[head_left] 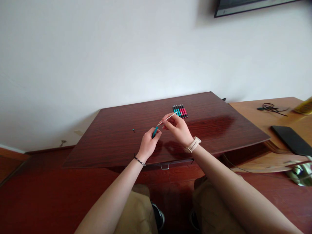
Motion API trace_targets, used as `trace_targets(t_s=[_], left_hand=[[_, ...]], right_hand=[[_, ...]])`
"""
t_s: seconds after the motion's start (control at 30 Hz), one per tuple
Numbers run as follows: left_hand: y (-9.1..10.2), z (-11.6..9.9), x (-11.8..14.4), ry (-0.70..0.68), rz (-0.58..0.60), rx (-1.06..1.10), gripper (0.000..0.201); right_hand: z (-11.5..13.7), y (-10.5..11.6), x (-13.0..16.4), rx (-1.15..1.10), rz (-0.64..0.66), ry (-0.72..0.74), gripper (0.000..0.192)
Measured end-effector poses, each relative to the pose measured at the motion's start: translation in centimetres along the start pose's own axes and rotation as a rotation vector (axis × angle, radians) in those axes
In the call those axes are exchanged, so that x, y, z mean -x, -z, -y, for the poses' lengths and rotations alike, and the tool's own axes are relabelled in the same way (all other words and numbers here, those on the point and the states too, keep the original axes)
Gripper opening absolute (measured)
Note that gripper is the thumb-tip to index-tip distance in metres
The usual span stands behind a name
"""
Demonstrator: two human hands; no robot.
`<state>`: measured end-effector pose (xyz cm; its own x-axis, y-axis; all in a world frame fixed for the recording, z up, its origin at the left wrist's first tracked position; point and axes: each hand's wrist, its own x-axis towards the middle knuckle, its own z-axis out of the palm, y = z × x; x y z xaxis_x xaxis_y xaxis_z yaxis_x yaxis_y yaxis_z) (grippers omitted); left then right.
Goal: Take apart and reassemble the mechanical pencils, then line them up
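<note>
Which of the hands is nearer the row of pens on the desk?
Right. The right hand sits just in front of the row of pens; the left hand is farther left and nearer the person.

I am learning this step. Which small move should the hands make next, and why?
Probably guide the thin refill, pinched by the right hand, down into the teal pen barrel in the left hand: its lower tip already points at the barrel's open end.
</note>
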<state>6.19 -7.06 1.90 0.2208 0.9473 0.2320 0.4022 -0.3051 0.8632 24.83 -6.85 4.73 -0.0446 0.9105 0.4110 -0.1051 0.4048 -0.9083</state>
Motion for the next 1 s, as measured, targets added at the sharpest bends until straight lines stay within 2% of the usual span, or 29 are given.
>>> trace_targets(t_s=[0.27, 0.5, 0.77, 0.87, 1.0], left_hand=[[-0.2, 0.2, 0.1, -0.043, 0.033, -0.026, 0.023], [-0.3, -0.4, 0.3, -0.066, 0.065, -0.038, 0.028], [-0.4, -0.7, 0.1, -0.073, 0.047, -0.003, 0.017], [-0.3, -0.7, 0.2, -0.083, 0.046, 0.009, 0.017], [-0.3, -0.4, 0.3, -0.070, 0.040, 0.091, 0.018]], right_hand=[[0.0, 0.0, 0.4, 0.121, 0.154, -0.018, 0.028], [0.5, -0.6, 0.7, 0.092, 0.139, -0.043, 0.055], [-0.2, -1.6, 1.4, 0.044, 0.190, -0.065, 0.063], [-0.5, -1.6, 1.2, -0.025, 0.123, -0.102, 0.065], [-0.7, -1.1, 0.7, -0.171, -0.061, -0.148, 0.066]])
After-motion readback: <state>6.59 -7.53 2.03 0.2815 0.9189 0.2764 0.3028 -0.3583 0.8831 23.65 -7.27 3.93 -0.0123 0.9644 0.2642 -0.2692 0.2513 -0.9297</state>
